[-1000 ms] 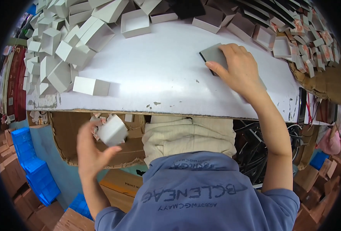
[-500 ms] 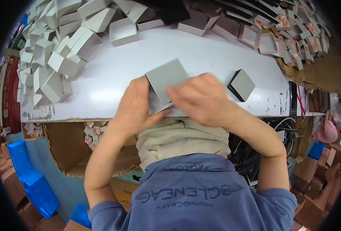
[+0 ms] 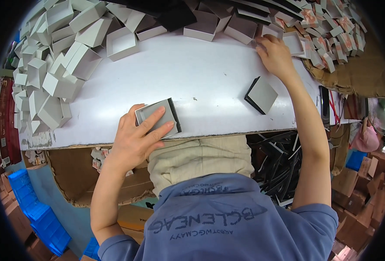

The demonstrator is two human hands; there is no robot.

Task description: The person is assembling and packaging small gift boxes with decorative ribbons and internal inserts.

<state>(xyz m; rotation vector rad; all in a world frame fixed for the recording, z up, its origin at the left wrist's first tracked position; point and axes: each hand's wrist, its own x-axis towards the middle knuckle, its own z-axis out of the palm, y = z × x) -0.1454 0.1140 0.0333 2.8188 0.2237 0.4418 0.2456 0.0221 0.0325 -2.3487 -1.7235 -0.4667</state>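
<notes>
My left hand (image 3: 134, 137) is closed round a small white box (image 3: 142, 114) near the table's front edge. A grey square pad (image 3: 160, 118) with a black edge sits at its opening, tilted, with my fingertips spread over it. How far in the pad lies cannot be made out. At the back right, my right hand (image 3: 276, 54) stretches over the near side of an open white box (image 3: 273, 30). Its fingers are bent at that box, with the thumb apart from them. A second grey pad with black sides (image 3: 262, 95) lies on the table to the right.
White box parts (image 3: 64, 80) are heaped along the left and back of the white table (image 3: 192, 82). Black pieces (image 3: 175, 15) lie at the back. Small patterned boxes (image 3: 342, 41) fill the far right. Below the table are a cardboard box (image 3: 75, 182) and black strips (image 3: 279, 165).
My right hand has left the grey pad and moved to the open boxes at the back right. My left hand has drawn nearer the front edge, its fingers now over the pad.
</notes>
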